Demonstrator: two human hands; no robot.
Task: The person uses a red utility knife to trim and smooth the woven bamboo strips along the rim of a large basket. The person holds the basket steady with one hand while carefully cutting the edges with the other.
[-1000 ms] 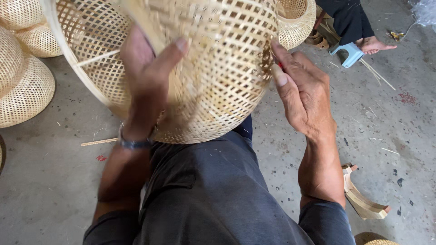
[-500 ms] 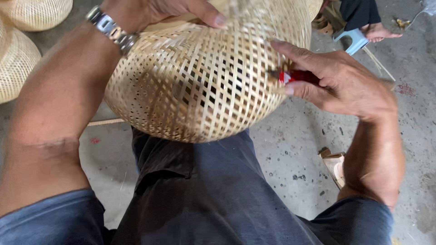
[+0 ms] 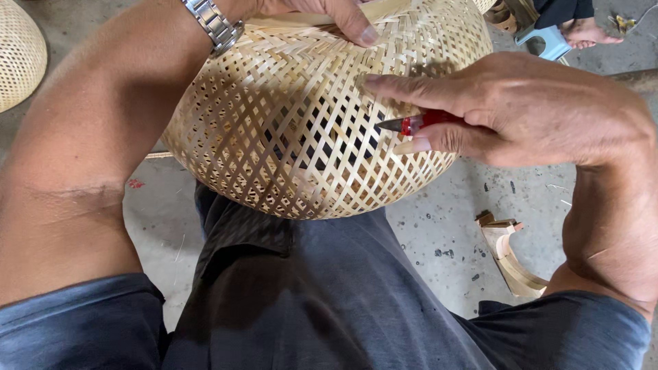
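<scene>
A round, openwork woven bamboo basket (image 3: 301,130) rests on my lap, above my dark trousers. My left hand (image 3: 329,14) grips its upper edge, thumb pressed on the weave; a metal watch sits on that wrist. My right hand (image 3: 521,109) lies against the basket's right side and is closed on a small red-handled tool (image 3: 418,123) whose dark tip touches the strips. The index finger stretches along the weave above the tool.
Another woven basket (image 3: 17,55) stands at the far left on the concrete floor. A curved wooden piece (image 3: 510,253) lies on the floor by my right leg. Another person's foot (image 3: 589,31) and a light blue object (image 3: 548,41) show at the top right.
My head has come closer and the basket has turned; my left arm now reaches over its top. My right hand has gone from flat on the side to working the red tool on the weave.
</scene>
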